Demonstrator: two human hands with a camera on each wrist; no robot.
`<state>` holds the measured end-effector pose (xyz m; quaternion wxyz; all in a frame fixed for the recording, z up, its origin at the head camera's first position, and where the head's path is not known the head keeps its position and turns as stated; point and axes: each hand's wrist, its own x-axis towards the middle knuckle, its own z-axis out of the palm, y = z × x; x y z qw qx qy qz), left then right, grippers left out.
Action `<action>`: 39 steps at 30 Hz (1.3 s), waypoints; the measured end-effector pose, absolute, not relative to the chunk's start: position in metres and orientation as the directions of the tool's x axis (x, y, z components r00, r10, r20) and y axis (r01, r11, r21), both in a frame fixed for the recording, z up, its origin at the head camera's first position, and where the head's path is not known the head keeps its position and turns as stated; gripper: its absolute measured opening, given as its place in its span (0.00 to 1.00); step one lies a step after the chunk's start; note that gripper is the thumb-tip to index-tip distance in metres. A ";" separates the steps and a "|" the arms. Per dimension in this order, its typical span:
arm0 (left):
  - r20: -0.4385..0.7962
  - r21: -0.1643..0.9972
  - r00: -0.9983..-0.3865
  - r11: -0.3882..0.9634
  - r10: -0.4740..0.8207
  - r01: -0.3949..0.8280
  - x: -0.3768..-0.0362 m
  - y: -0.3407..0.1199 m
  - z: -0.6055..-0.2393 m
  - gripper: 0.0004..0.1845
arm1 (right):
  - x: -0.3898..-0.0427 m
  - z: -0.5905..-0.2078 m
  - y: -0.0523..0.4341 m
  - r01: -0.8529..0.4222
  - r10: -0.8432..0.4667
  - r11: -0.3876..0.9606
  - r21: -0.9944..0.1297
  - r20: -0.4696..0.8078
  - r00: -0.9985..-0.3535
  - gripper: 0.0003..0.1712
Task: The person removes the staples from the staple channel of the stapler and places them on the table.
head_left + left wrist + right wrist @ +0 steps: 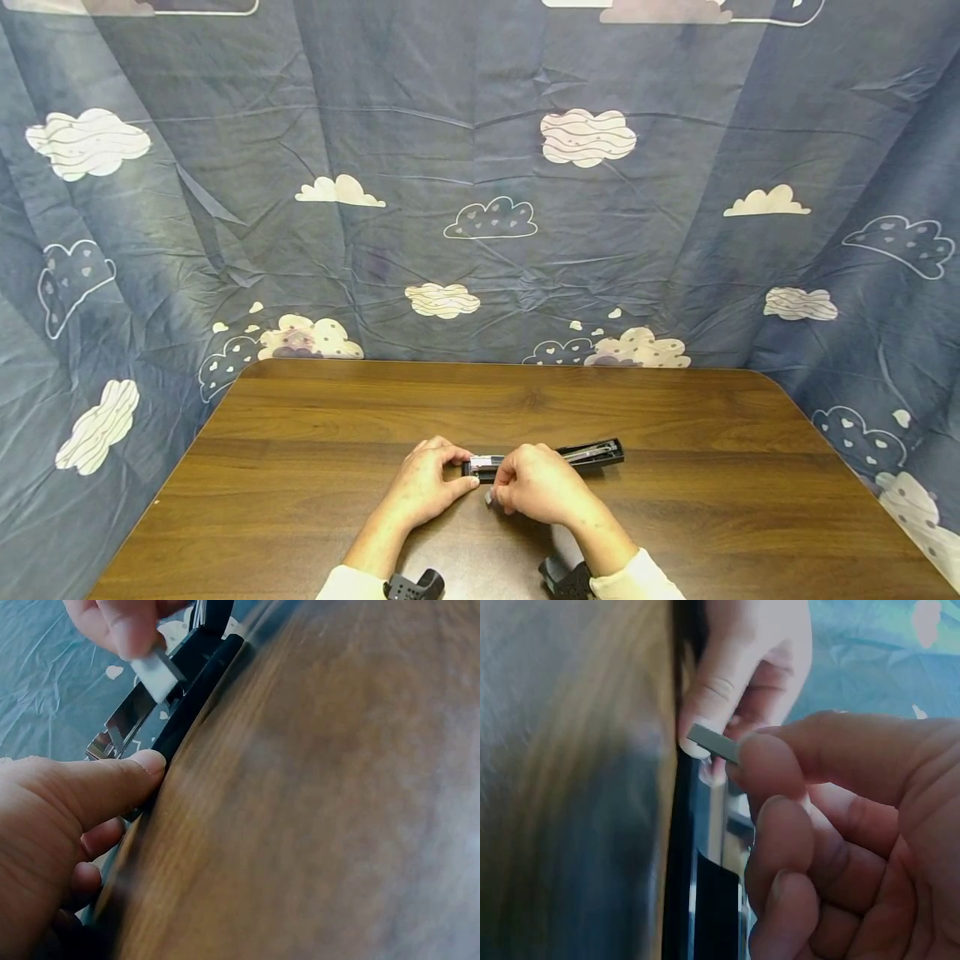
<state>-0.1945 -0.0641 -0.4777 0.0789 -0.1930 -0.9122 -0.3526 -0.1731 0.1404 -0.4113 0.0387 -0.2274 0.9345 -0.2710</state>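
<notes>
Right hand (542, 486) closed in a pinch on a small grey metal strip of staples (713, 742), held between thumb and forefinger just above the exposed channel. Left hand (429, 483) curled round the near end of a long black stapler with a silver metal magazine (547, 458), thumb (112, 784) pressed against its side, steadying it. Stapler lying opened flat on the dark brown wooden table (300, 467), lengthwise left to right, directly under and between both hands, far end reaching out past the right hand. Judged as mid-loading: opened and braced, strip picked up and brought to the channel, but not yet seated; still to be dropped in and the stapler closed. Behind, a blue cloth backdrop printed with white clouds (480, 208).
</notes>
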 end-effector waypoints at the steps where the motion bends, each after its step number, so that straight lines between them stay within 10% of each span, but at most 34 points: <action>1: 0.281 0.612 -0.913 0.677 0.296 0.408 -0.194 -0.064 -0.478 0.15 | -0.172 -0.412 0.139 -0.406 -0.453 0.750 -0.522 0.041 -0.891 0.12; 39: 0.282 0.613 -0.912 0.675 0.299 0.410 -0.194 -0.064 -0.478 0.15 | -0.172 -0.417 0.146 -0.377 -0.430 0.803 -0.462 -0.010 -0.903 0.16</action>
